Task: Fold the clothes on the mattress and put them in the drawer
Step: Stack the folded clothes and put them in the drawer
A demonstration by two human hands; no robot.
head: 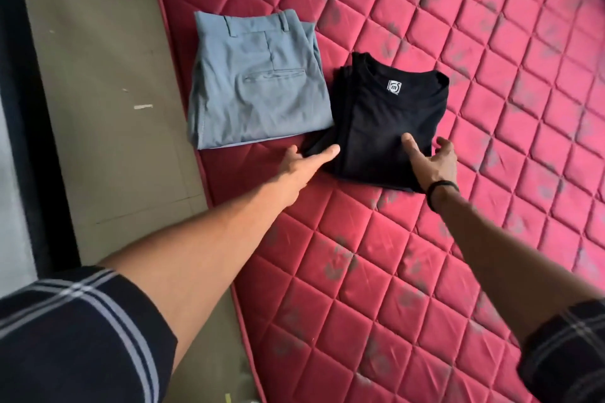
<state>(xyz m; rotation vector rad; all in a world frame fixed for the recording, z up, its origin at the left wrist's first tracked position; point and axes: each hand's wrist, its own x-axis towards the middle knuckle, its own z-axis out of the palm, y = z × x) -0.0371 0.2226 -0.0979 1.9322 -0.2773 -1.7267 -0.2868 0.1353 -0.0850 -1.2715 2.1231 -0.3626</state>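
Both hands reaching onto the folded black t-shirt (389, 121). Left hand (304, 162) touching its near left corner, thumb and a finger spread with the fabric edge sitting between them, other fingers hidden, so can't tell whether actually pinching or just resting there. Right hand (432, 157) lying over the near right edge, thumb pressing flat on top of the cloth, fingers loosely spread just past the side, not curled around anything. Wearing a dark band (440, 190) on the right wrist, dark sleeves with pale stripes pushed up both arms.

T-shirt lying flat and folded into a rectangle, collar and white neck label (395, 88) facing up at the far end. Sitting just beside it on the left, edges about touching: folded grey-blue trousers (255, 82), waistband and back pocket showing on top, hanging close to the mattress edge.

Both pieces resting on the red quilted mattress (458, 271), dark smudges all over the diamond stitching. Brownish floor (108, 108) running along the left side, dark frame beyond that. Something dark and blurry poking in at the top right corner, too fuzzy to call.
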